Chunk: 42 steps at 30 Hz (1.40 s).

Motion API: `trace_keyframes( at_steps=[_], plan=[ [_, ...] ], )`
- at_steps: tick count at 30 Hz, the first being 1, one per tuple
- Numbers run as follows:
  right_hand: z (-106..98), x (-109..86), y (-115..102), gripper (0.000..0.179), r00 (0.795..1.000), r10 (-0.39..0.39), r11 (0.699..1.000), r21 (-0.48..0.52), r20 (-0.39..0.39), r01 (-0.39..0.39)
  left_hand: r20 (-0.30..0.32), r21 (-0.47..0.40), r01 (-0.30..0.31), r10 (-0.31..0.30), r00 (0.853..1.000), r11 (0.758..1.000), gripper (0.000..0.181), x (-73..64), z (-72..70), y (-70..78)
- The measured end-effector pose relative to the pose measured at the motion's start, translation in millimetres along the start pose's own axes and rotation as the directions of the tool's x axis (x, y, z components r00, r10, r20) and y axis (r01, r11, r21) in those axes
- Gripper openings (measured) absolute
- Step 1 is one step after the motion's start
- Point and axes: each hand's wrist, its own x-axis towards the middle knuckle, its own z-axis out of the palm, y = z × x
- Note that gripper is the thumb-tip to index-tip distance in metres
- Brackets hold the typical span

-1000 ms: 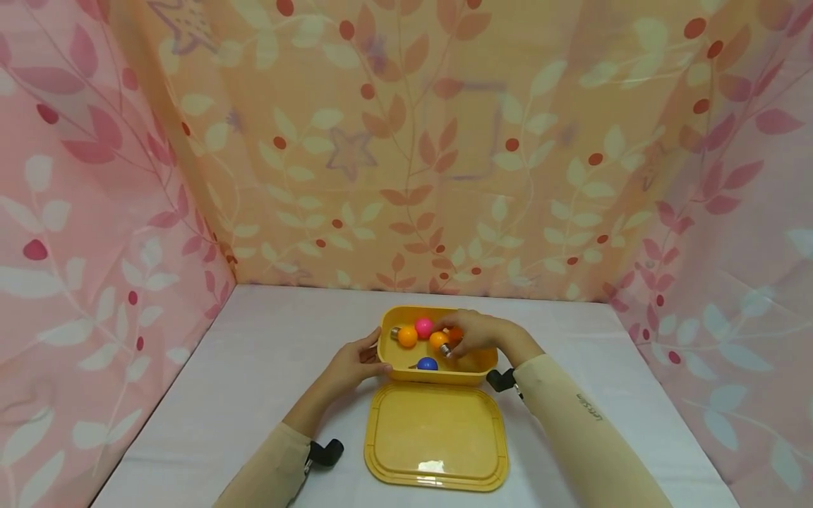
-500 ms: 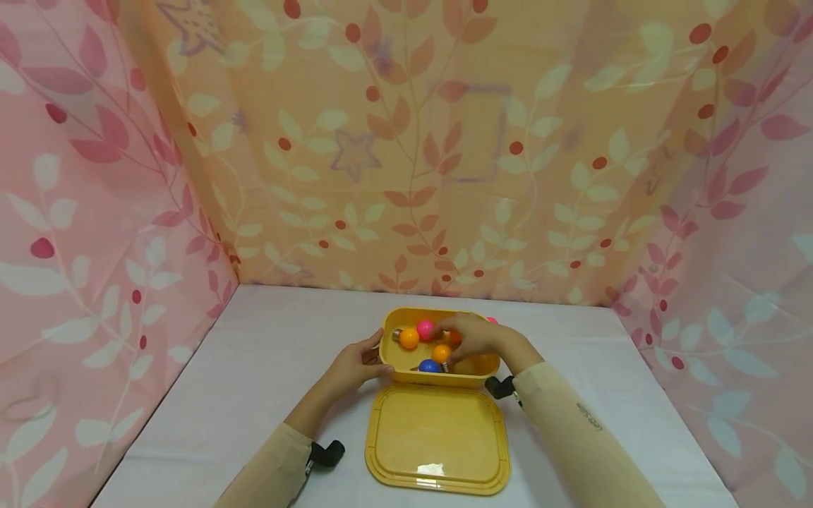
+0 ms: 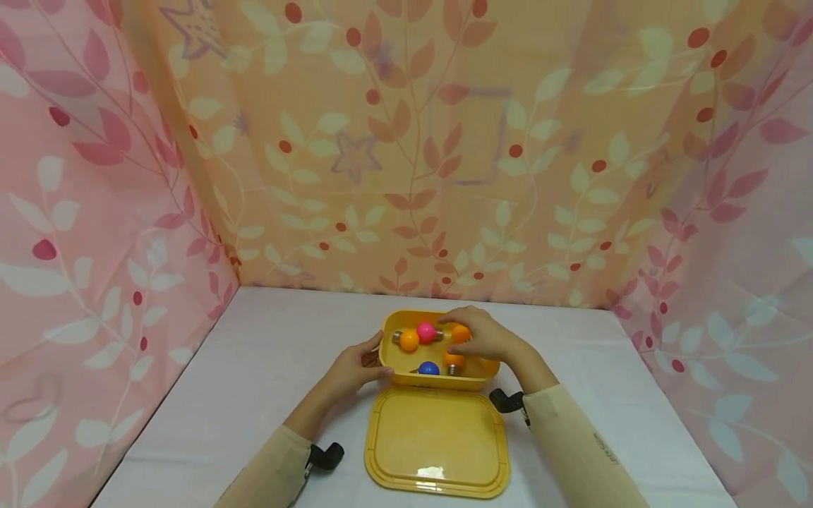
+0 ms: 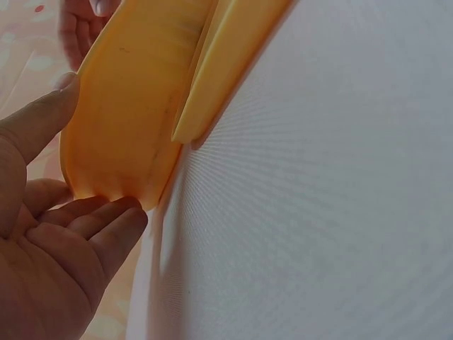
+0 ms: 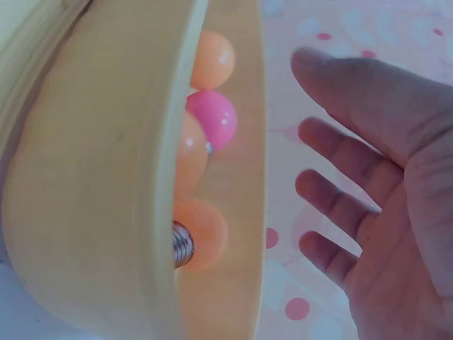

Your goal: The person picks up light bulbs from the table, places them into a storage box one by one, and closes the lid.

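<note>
A yellow plastic box (image 3: 442, 382) holds several small light bulbs with metal screw bases. Inside are a pink bulb (image 3: 426, 332), a blue bulb (image 3: 428, 368) by the front wall, and orange bulbs, one left (image 3: 409, 341), one near the front (image 3: 454, 359) and one at the right (image 3: 461, 333). My left hand (image 3: 349, 366) grips the box's left end, thumb at the rim and fingertips against the outer wall in the left wrist view. Over the right part of the box, my right hand (image 3: 481, 334) has spread fingers with nothing between them, as the right wrist view shows.
The box's yellow lid (image 3: 437, 442) lies flat on the white tablecloth (image 3: 286, 324), directly in front of the box. Patterned cloth walls (image 3: 406, 155) stand behind the table and on both sides.
My right hand has let go of an orange bulb, now lying near the front wall with its base forward, and has lifted slightly. My left hand stays on the box.
</note>
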Motion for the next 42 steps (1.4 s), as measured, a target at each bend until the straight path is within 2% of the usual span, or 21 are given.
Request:
trace_keyframes(
  at_steps=[6, 15, 22, 28, 31, 35, 37, 42],
  plan=[
    [0.7, -17.2, 1.1, 0.051, 0.983, -0.009, 1.000, 0.022, -0.182, 0.013, -0.006, 0.005, 0.000, 0.000, 1.000, 1.000, 0.089, 0.5, 0.7, -0.3],
    [3.9, -41.6, 4.3, 0.046, 0.943, 0.025, 0.997, 0.074, -0.332, -0.001, -0.004, 0.011, 0.016, -0.016, 1.000, 1.000, 0.089, -0.5, 1.1, -1.2],
    [-1.9, -54.9, 10.5, 0.047, 0.890, -0.022, 0.998, 0.042, -0.455, 0.046, -0.005, 0.001, 0.016, -0.016, 1.000, 1.000, 0.089, -0.1, 1.1, -2.2],
    [-9.5, -64.5, 26.2, 0.047, 0.856, 0.001, 1.000, 0.024, -0.516, 0.013, 0.000, 0.006, 0.019, -0.019, 1.000, 1.000, 0.090, -1.4, 2.3, 1.4],
    [-14.2, -67.0, 33.1, 0.047, 0.830, 0.002, 1.000, 0.016, -0.558, 0.009, 0.000, 0.022, 0.030, -0.030, 1.000, 0.999, 0.091, -1.3, 2.2, 2.3],
    [-16.8, -68.6, 41.7, 0.043, 0.790, 0.028, 0.999, 0.031, -0.613, -0.011, 0.000, 0.026, 0.032, -0.032, 0.999, 0.999, 0.092, -1.1, 1.7, 2.4],
    [-15.9, -69.5, 45.9, 0.041, 0.775, 0.064, 0.998, 0.058, -0.629, -0.036, 0.002, 0.024, 0.028, -0.028, 1.000, 0.999, 0.092, -1.2, 1.8, 2.1],
    [-6.6, -69.9, 59.3, 0.039, 0.761, 0.196, 0.980, 0.147, -0.618, -0.133, 0.010, 0.015, 0.021, -0.022, 1.000, 1.000, 0.092, -1.7, 3.3, 0.5]
  ],
)
